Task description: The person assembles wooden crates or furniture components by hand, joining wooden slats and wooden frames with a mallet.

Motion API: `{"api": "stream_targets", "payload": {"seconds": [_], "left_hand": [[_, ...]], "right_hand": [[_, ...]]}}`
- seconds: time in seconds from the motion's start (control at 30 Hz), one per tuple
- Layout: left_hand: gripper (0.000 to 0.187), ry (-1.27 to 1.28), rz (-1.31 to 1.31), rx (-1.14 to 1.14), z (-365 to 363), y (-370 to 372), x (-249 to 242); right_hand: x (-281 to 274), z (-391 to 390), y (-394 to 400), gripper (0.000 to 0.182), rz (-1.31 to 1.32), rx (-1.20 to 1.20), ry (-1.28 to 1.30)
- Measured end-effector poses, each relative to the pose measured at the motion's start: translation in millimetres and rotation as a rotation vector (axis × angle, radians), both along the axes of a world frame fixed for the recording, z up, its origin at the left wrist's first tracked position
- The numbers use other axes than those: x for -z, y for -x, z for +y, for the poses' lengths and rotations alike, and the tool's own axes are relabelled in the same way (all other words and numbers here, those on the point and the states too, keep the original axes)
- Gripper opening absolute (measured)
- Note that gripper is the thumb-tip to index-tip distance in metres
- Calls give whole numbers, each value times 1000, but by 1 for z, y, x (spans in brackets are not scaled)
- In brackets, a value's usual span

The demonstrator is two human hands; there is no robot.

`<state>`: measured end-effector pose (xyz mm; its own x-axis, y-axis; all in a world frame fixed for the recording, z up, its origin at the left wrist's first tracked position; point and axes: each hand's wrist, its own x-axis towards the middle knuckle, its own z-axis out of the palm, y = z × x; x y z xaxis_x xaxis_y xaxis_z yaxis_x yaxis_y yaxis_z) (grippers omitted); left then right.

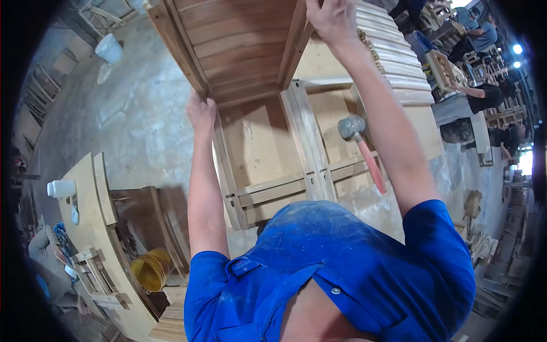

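A slatted wooden panel with side rails (236, 43) is tilted up in front of me. My left hand (202, 117) is closed round the lower end of its left rail. Higher up, my right hand (333, 20) grips the right rail near the top of the view; some of its fingers are cut off or hidden. Below the panel lie pale wooden frames (299, 122) with slots in their ends, on a plywood surface (259, 148). A rubber mallet with a dark head and reddish handle (370, 162) rests across the frame on the right.
Stacked wooden strips (393, 51) lie beyond my right forearm. At left stand a workbench (85, 199) with a white container (61, 188), a yellow bucket (151, 269) and a white bucket (109, 49). Several people work at the right; another person (48, 256) is at lower left.
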<state>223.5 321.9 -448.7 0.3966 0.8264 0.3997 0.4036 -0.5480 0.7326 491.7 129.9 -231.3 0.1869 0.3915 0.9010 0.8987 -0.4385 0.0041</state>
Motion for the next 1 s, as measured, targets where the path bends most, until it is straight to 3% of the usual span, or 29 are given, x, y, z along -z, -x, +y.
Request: {"api": "stream_targets", "payload": {"seconds": [0.03, 0.1, 0.13, 0.2, 0.3, 0.4, 0.43, 0.47, 0.53, 0.6, 0.67, 0.73, 0.8, 0.83, 0.97, 1.0], "left_hand": [[41, 121, 141, 18, -4, 8, -7], [46, 118, 207, -49, -19, 28, -21], [51, 132, 284, -105, -29, 41, -26], [53, 149, 257, -132, -55, 82, -40], [49, 225, 78, -139, -112, 155, -55], [40, 257, -71, -263, -180, 222, -45], [34, 287, -178, -358, -207, 250, -41], [24, 224, -272, -393, -235, 267, -36], [28, 224, -110, -538, -300, 290, -55], [32, 143, -37, -570, -361, 303, -73], [28, 52, 62, -599, -412, 315, -81], [28, 17, 167, -659, -456, 336, -98], [33, -188, 424, -690, -496, 363, -115], [33, -204, 428, -730, -521, 391, -129], [55, -403, 654, -1119, -608, 492, -151], [69, -334, 757, -1190, -637, 526, -147]], "right_hand": [[-14, -5, 10, 55, -15, -11, -22], [-32, -17, 41, 70, 240, -61, -4], [-33, -20, 48, 70, 237, -82, -13], [-22, -28, 54, 86, 492, 24, 88], [11, -54, 67, 92, 675, -71, 121], [35, -113, 115, 112, 1071, -250, 362], [67, -128, 133, 106, 962, -325, 396], [82, -148, 154, 100, 1086, -460, 578], [99, -186, 195, 91, 1072, -682, 954], [150, -216, 216, 65, 1295, -930, 1031], [188, -231, 234, 56, 1444, -1135, 1104], [185, -248, 266, 53, 1595, -1176, 1229], [220, -258, 282, 53, 1497, -1243, 1374], [218, -270, 302, 52, 1458, -1259, 1425], [210, -295, 345, 51, 1434, -1280, 1584], [203, -301, 356, 49, 1398, -1279, 1603]]}}
